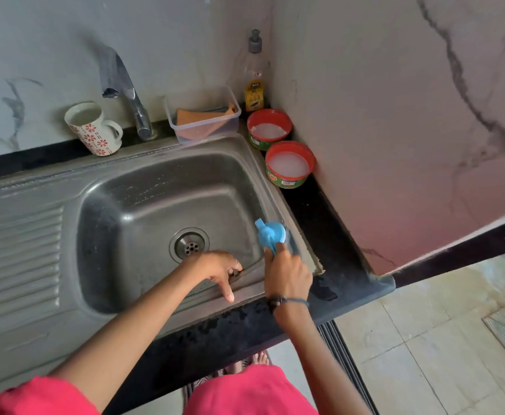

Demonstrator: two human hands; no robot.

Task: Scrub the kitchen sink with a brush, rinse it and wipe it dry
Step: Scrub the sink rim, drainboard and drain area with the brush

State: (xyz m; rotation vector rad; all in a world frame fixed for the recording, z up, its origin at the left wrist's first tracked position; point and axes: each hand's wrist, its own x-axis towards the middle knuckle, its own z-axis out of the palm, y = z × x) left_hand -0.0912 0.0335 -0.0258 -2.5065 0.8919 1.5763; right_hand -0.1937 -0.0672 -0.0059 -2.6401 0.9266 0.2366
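Note:
A steel sink [155, 181] with a round drain [190, 245] fills the middle of the head view. My right hand [288, 275] grips the handle of a blue brush [270, 233], whose head presses against the sink's right rim near the front corner. My left hand [219, 271] rests on the sink's front rim, fingers bent over the edge into the basin and the thumb lying along the rim's top. The basin wall shows streaks and a dull film.
A tap [131, 100] stands behind the basin, with a flowered mug [92, 128] to its left. A clear box holding an orange cloth [203, 118], a soap bottle [254, 76] and two red-rimmed tubs [269, 128] [289, 164] crowd the back right corner. The ribbed drainboard [17, 256] lies left.

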